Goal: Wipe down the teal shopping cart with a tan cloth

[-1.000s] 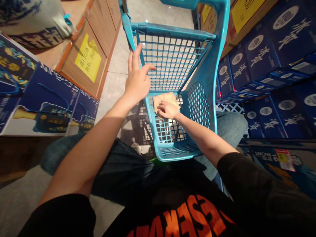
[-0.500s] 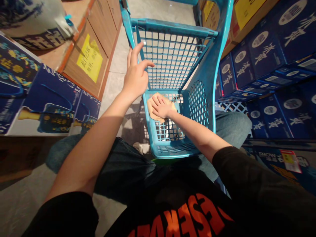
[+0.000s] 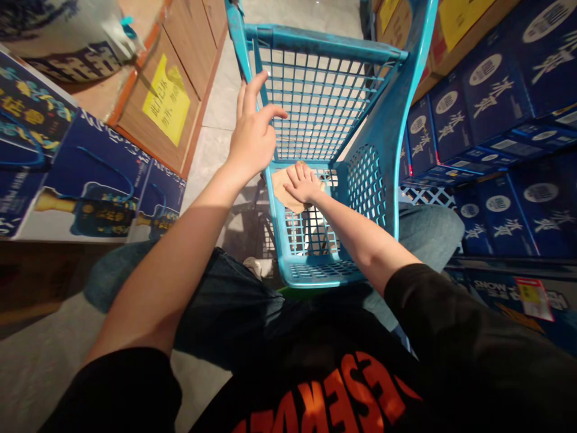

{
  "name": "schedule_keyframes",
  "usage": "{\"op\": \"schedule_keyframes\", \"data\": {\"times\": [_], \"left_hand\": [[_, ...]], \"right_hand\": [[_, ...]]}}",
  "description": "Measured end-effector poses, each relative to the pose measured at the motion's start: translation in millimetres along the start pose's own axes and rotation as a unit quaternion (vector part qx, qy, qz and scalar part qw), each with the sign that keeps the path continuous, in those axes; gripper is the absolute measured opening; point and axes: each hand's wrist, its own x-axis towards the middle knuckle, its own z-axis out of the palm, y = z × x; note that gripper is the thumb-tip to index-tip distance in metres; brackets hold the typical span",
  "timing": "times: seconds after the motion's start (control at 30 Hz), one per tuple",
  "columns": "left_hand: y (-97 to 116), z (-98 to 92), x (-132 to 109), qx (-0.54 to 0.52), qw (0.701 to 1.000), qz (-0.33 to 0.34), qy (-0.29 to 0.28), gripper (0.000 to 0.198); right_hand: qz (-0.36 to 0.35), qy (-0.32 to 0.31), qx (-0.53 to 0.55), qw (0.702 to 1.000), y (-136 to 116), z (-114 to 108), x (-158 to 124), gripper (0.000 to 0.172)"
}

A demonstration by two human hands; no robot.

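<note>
Your right hand (image 3: 303,185) lies flat and open, palm down, fingers slightly spread, on a tan cloth (image 3: 288,195), not gripping it. The cloth sits low in the blue plastic shopping cart (image 3: 329,43), bunched against the mesh near the cart's left side, though the angle makes its exact folds hard to read. Your left hand (image 3: 252,135) is open and holds nothing, fingers fanned out above the cart's left rail and mesh panel; it may be touching the rail, but you can't tell from this view.

To the right of the cart rise stacked dark blue cartons (image 3: 491,102) with white emblems. On the left are printed boxes (image 3: 90,207) showing a vase, then a wooden cabinet (image 3: 169,102) bearing a yellow notice, with a blue-and-white porcelain jar (image 3: 63,36) above it. The tiled floor (image 3: 216,108) runs beside the cart, under your jeans (image 3: 428,231) and black T-shirt (image 3: 315,391).
</note>
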Motion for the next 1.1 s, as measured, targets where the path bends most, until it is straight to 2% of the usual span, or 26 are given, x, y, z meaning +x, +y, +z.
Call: {"op": "schedule_keyframes", "data": {"times": [0.03, 0.07, 0.17, 0.2, 0.23, 0.33, 0.37, 0.4, 0.5, 0.53, 0.67, 0.7, 0.8, 0.83, 0.97, 1.0, 1.1], "left_hand": [[3.1, -0.4, -1.0, -0.004, 1.0, -0.01, -0.006, 0.02], [6.2, -1.0, -2.1, -0.005, 1.0, -0.018, -0.011, 0.022], [11.9, -4.3, -6.0, -0.004, 1.0, -0.012, -0.017, 0.025], [12.4, -5.7, -7.1, -0.006, 1.0, -0.004, -0.017, 0.025], [12.4, -7.1, -8.0, -0.009, 1.0, 0.003, -0.015, 0.025], [11.9, -9.5, -9.2, -0.019, 1.0, 0.007, -0.008, 0.026], [11.8, -9.6, -9.0, -0.022, 1.0, 0.004, -0.008, 0.027], [11.6, -9.4, -8.5, -0.023, 1.0, -0.001, -0.009, 0.028], [8.6, -7.6, -4.8, -0.014, 1.0, -0.012, -0.021, 0.029], [6.3, -6.8, -3.0, -0.008, 1.0, -0.013, -0.024, 0.028], [-5.0, -5.4, 3.6, 0.007, 1.0, 0.002, -0.016, 0.02], [-6.6, -5.7, 4.1, 0.008, 1.0, 0.005, -0.015, 0.019], [-4.7, -8.0, 1.9, 0.011, 1.0, 0.001, -0.021, 0.022], [-2.0, -9.0, 0.0, 0.011, 1.0, -0.004, -0.024, 0.023], [11.1, -12.7, -8.0, 0.008, 1.0, -0.01, -0.023, 0.027], [13.5, -13.2, -9.3, 0.004, 1.0, -0.01, -0.022, 0.029], [17.0, -13.9, -11.3, -0.012, 1.0, -0.006, -0.02, 0.034]], "right_hand": [[0.023, 0.011, -0.001, 1.0, -0.7, -0.4, -2.5, 0.084], [0.018, 0.011, -0.008, 1.0, -1.5, -0.5, -5.8, 0.084], [-0.108, -0.02, -0.036, 0.993, -2.0, -1.0, -15.8, 0.08], [-0.13, -0.022, -0.043, 0.99, -1.4, -1.3, -17.8, 0.079], [-0.123, -0.015, -0.045, 0.991, -0.6, -1.5, -18.8, 0.079], [0.008, 0.029, -0.034, 0.999, 1.9, -0.9, -17.9, 0.082], [0.03, 0.038, -0.031, 0.998, 2.8, -0.3, -17.4, 0.083], [0.02, 0.038, -0.03, 0.999, 3.8, 0.1, -17.2, 0.083], [-0.082, 0.011, -0.03, 0.996, 7.2, -0.2, -18.3, 0.081], [-0.085, 0.011, -0.027, 0.996, 7.4, -0.4, -18.9, 0.081], [0.053, 0.066, -0.016, 0.996, 1.3, 2.3, -20.7, 0.081], [0.044, 0.067, -0.016, 0.997, -0.2, 3.5, -21.1, 0.08], [-0.073, 0.032, -0.02, 0.997, 1.7, 5.6, -21.6, 0.078], [-0.075, 0.03, -0.021, 0.997, 4.3, 5.6, -21.4, 0.078], [0.11, 0.094, -0.013, 0.989, 14.4, 4.9, -20.0, 0.083], [0.114, 0.097, -0.014, 0.989, 15.8, 5.0, -20.0, 0.084], [-0.008, 0.061, -0.022, 0.998, 18.5, 5.5, -20.5, 0.081]]}}
